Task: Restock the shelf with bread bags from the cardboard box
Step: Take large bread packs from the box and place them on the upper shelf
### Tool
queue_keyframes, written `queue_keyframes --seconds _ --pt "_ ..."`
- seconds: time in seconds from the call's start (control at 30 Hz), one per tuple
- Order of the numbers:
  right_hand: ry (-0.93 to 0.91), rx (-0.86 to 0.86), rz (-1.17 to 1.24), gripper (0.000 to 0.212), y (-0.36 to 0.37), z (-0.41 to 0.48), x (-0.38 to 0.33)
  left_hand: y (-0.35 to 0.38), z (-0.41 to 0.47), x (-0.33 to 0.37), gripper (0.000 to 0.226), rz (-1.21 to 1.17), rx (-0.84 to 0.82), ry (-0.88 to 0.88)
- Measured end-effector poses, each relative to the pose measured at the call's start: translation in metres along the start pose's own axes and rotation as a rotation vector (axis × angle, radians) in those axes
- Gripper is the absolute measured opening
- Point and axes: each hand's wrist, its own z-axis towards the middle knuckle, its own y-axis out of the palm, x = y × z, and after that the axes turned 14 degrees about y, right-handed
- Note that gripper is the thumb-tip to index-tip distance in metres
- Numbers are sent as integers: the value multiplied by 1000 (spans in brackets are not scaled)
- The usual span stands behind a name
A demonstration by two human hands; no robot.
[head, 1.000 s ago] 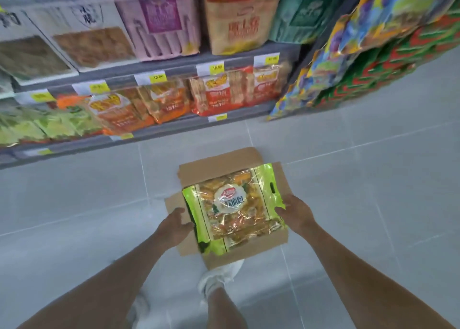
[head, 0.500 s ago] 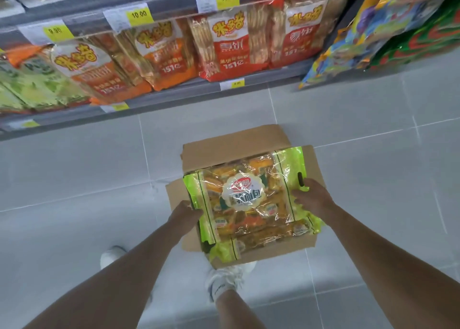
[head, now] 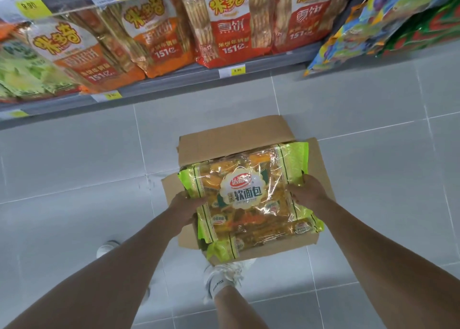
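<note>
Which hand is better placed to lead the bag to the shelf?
Left, probably: left hand grips the bread bag on the side nearer the shelved green bags; right hand grips the opposite side.

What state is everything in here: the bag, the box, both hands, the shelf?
bag: sealed, held at both sides over the box.
box: on the floor, flaps open, another green bag showing inside.
left hand: grips the bag's left edge.
right hand: grips the bag's right edge.
shelf: stocked with orange and red snack packs.
</note>
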Motion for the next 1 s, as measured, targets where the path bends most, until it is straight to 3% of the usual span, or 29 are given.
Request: queue_keyframes --seconds 0.17,0.3,0.43,0.6,0.83,0.93,1.0 --pt "1 24 40 46 -3 -13 2 1 -15 10 7 58 58 38" --pt "4 42 69 55 -9 -36 3 0 -30 22 24 86 122 81" --pt "-13 73 78 44 -18 -63 1 -12 -50 36 17 83 106 95" --pt "-42 88 153 67 -34 -113 -3 -40 -92 62 14 69 81 141" --pt "-145 169 283 7 -61 -284 -42 -109 -182 116 12 -5 35 265" --pt "-197 166 351 6 -75 -355 -56 -151 -233 149 16 -42 -1 361" --pt "-233 165 381 17 -85 -399 -67 -184 -268 172 19 -79 -22 412"
